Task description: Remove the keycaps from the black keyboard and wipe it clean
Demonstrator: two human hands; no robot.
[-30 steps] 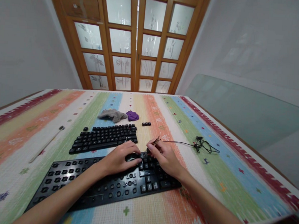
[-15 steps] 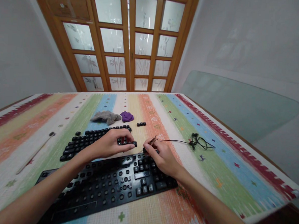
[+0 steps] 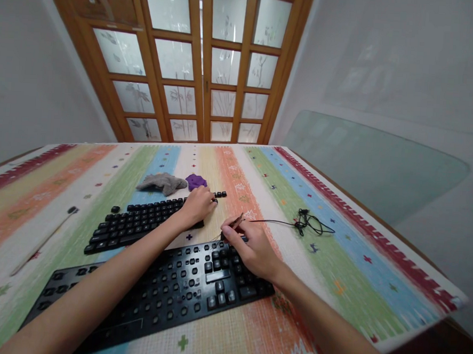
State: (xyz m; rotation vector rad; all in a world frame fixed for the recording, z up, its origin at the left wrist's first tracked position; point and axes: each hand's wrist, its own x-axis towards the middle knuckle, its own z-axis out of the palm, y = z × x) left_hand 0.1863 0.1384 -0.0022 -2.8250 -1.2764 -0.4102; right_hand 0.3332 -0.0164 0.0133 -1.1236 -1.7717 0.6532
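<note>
A black keyboard (image 3: 165,301) lies slanted in front of me, with bare switch sockets over much of it and keycaps still seated toward its right end. My left hand (image 3: 198,205) reaches across it to the loose keycaps, fingers pinched on a black keycap (image 3: 215,201) just above the cloth. Over the keyboard's top right edge, my right hand (image 3: 250,244) is closed around a thin brown keycap puller (image 3: 237,220) with fine wires at its end. Loose black keycaps (image 3: 137,221) are laid out in rows behind the keyboard, partly hidden by my left hand.
A grey cloth (image 3: 162,183) and a purple cloth (image 3: 196,181) lie beyond the keycaps. On the left is a long thin brush (image 3: 44,240) beside a single keycap (image 3: 115,209). A tangled black cable (image 3: 309,222) rests to the right on the striped tablecloth (image 3: 352,248).
My left hand has moved away from the right hand, forward to the far end of the loose keycaps, carrying the keycap. My right hand stays over the keyboard's top edge. The view shifts slightly.
</note>
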